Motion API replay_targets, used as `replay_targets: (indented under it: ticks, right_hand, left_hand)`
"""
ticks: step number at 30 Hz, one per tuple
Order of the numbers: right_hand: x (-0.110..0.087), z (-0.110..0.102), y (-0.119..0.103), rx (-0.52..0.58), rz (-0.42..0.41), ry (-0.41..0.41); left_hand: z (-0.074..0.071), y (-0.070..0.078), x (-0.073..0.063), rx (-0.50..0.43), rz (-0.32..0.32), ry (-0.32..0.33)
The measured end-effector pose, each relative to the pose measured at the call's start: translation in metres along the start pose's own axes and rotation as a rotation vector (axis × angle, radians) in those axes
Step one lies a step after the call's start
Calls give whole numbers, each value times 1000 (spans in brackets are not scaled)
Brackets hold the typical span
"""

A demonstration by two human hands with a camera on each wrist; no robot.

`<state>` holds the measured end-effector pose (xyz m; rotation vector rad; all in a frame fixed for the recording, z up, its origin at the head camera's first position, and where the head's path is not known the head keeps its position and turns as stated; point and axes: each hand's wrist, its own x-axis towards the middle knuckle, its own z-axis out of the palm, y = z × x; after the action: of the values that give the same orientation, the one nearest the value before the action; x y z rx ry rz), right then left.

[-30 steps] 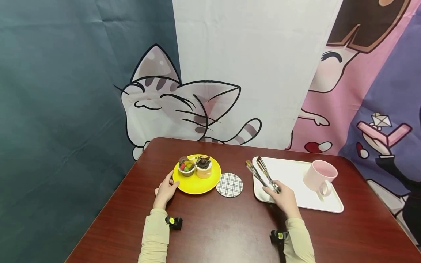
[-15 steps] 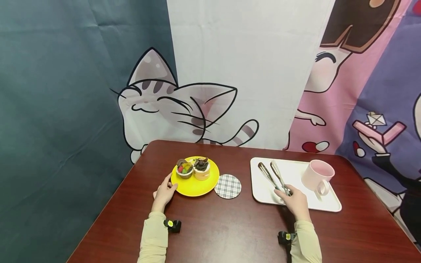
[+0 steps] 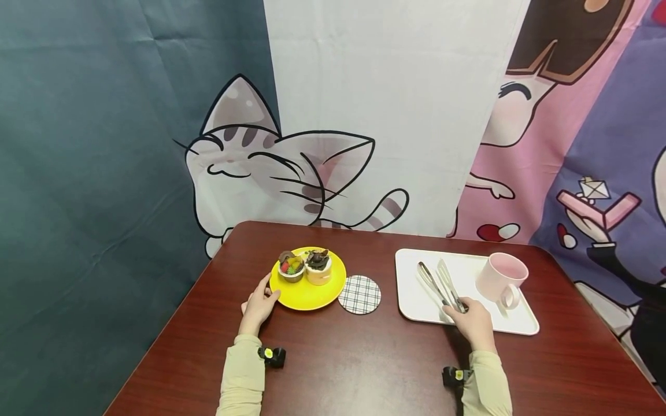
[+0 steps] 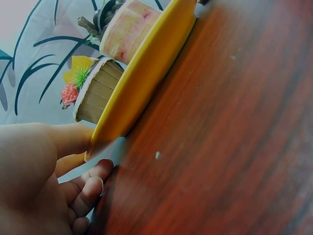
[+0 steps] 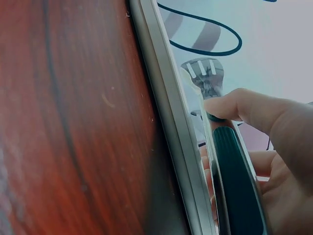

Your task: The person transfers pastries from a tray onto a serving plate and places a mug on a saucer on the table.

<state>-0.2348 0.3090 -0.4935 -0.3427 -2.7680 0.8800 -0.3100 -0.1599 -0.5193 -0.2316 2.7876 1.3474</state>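
At the left of the head view my left hand (image 3: 258, 305) pinches the near left rim of a yellow plate (image 3: 309, 299), thumb on top. On the plate sit a fruit-topped cupcake (image 4: 100, 93) in a brown ribbed cup and a small round cake (image 3: 318, 273) with dark chocolate pieces. My right hand (image 3: 474, 321) holds metal serving tongs (image 5: 237, 181) with a dark green grip and a slotted end. The spread arms of the tongs lie low over a white tray (image 3: 416, 311), pointing away from me. My right fingers are at the tray's near edge.
A pink mug (image 3: 494, 283) stands on the tray's right part, handle towards me. Between plate and tray lies a round checked coaster (image 3: 361, 296), partly under the plate's edge. A cartoon-printed curtain (image 3: 385, 104) hangs behind the brown table (image 3: 333, 358).
My right hand has brought the tongs rightwards and down, from the tray's left edge to low over the tray. My left hand stays on the plate's rim. The head view shifted slightly.
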Motion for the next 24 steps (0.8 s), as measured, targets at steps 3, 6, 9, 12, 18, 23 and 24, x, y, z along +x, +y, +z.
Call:
replay_targets:
  ticks: [3, 6, 9, 12, 18, 23, 24]
  right_hand:
    - [1, 0, 1, -4, 6, -7]
    - [2, -1, 1, -8, 9, -14]
    - [2, -1, 1, -15, 13, -18]
    - [2, -2, 1, -19, 19, -22]
    - [3, -3, 2, -6, 25, -68]
    - [4, -2, 5, -5, 4, -104]
    - [4, -2, 6, -5, 2, -107]
  left_hand:
    - [0, 0, 0, -3, 1, 2]
    - [0, 0, 0, -7, 1, 3]
    - [0, 0, 0, -5, 2, 3]
    - [0, 0, 1, -5, 4, 1]
    - [-1, 0, 1, -4, 2, -3]
    - [0, -1, 1, 1, -3, -7]
    - [0, -1, 1, 3, -4, -6]
